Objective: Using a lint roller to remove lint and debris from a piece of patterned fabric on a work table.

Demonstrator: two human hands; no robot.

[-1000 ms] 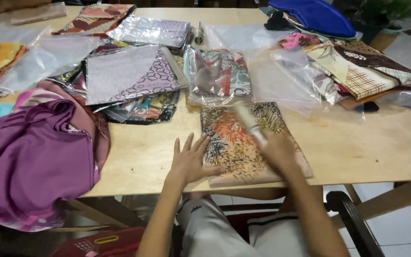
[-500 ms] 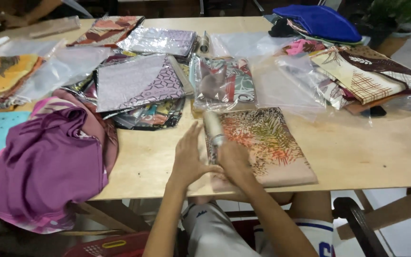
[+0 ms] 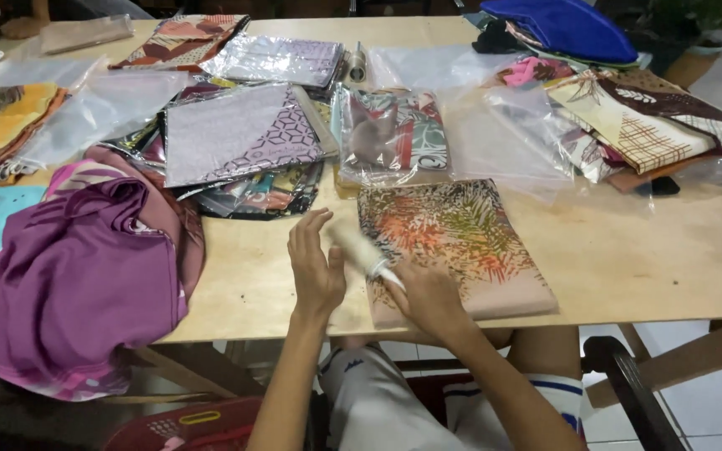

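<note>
Two hands, one lint roller [image 3: 361, 249], one unbagged folded leaf-print cloth [image 3: 453, 242], one heaped purple cloth [image 3: 77, 276] near left, one blue bundle [image 3: 566, 25] far right.

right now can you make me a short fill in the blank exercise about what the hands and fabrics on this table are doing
1. The right hand holds a small ____ lint roller.
2. The folded leaf-print cloth lies on a ____ table.
3. The left hand is ____, fingers spread, holding nothing.
4. The bunched ____ fabric hangs over the table's near edge.

Missing words: white; wooden; open; purple
</note>
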